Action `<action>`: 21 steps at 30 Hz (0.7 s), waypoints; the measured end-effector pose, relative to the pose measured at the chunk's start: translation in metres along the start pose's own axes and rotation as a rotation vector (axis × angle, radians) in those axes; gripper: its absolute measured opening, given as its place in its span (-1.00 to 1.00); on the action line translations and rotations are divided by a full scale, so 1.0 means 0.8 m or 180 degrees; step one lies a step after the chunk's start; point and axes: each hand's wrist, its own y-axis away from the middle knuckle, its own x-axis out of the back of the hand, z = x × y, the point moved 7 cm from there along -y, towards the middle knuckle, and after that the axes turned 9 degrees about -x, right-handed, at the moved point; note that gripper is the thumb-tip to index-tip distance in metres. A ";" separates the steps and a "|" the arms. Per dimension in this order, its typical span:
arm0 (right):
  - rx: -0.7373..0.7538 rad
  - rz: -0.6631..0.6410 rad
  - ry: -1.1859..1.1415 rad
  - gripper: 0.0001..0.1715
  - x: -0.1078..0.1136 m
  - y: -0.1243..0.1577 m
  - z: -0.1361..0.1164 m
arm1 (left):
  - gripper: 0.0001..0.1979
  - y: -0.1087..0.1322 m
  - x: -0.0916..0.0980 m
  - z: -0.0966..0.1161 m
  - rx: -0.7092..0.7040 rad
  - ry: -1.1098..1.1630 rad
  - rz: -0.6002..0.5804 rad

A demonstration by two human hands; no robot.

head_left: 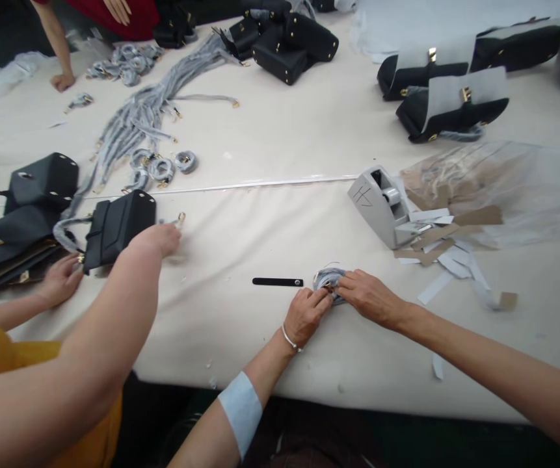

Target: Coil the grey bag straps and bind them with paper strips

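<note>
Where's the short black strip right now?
In the head view, the black strip lies on the table near the picture's middle, just left of the coiled strap that the left hand and right hand touch.

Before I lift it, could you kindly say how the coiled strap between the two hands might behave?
The coiled strap is probably floppy, since it bends into loops. It may uncoil if the left hand and right hand, both on it, let go. Its gold, seemingly metal fitting may dangle.
</note>
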 end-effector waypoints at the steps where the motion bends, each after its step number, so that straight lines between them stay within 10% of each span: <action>1: -0.0042 -0.0033 -0.0020 -0.80 0.002 0.005 -0.003 | -0.77 -0.001 -0.001 -0.001 0.0022 0.0002 0.0011; 12: -0.0680 0.0221 -0.0784 -0.76 -0.014 0.021 0.025 | -0.81 -0.014 0.003 0.000 -0.0099 -0.0192 -0.0112; 16: -0.1510 0.0451 -0.1843 -0.69 0.036 -0.004 0.031 | -0.81 -0.016 0.000 -0.001 0.0007 -0.0263 -0.0169; 21: -0.1618 0.1077 -0.0828 -0.34 0.049 -0.047 0.011 | -0.83 -0.016 -0.001 -0.001 0.0013 -0.0253 -0.0085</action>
